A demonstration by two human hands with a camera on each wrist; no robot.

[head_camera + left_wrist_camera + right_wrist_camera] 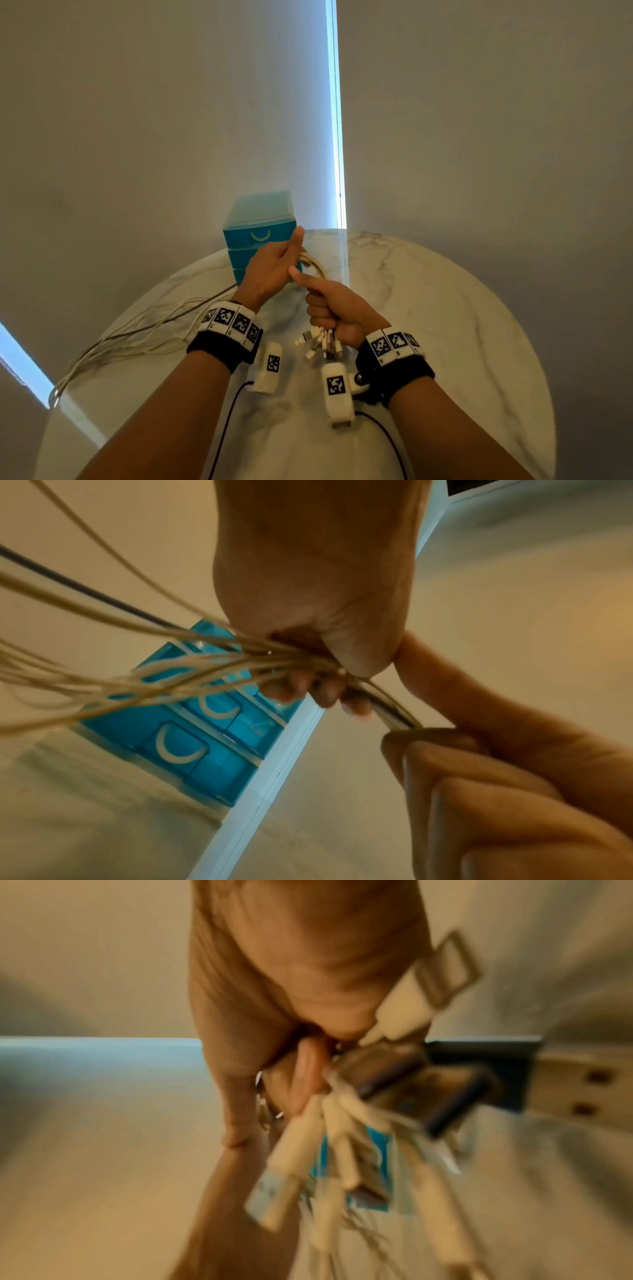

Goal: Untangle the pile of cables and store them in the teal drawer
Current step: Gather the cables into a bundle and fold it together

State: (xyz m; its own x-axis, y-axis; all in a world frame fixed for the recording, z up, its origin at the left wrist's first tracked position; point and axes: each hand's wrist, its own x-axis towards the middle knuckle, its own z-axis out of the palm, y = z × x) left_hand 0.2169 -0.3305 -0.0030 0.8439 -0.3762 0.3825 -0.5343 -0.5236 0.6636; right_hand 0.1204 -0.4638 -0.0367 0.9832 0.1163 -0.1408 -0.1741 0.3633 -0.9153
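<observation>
A bundle of white cables (pixel 137 337) with one dark cable trails left across the table and hangs over its edge. My left hand (pixel 274 270) grips the bundle in front of the teal drawer unit (pixel 258 234), thumb up. My right hand (pixel 327 311) grips the same bundle just nearer me, its index finger stretched against the left hand, with the white connector ends (pixel 320 342) sticking out below the fist. In the left wrist view the cables (pixel 137 669) fan out from my left hand (pixel 308 647), and the drawers (pixel 192 739) are all closed. The right wrist view is blurred: connector plugs (pixel 308 1150) under my right hand (pixel 274 1015).
The round marble table (pixel 445 325) stands against a grey wall, with a bright window strip (pixel 337 137) behind the drawer unit. Thin black wires (pixel 226 421) run from the wrist cameras toward me.
</observation>
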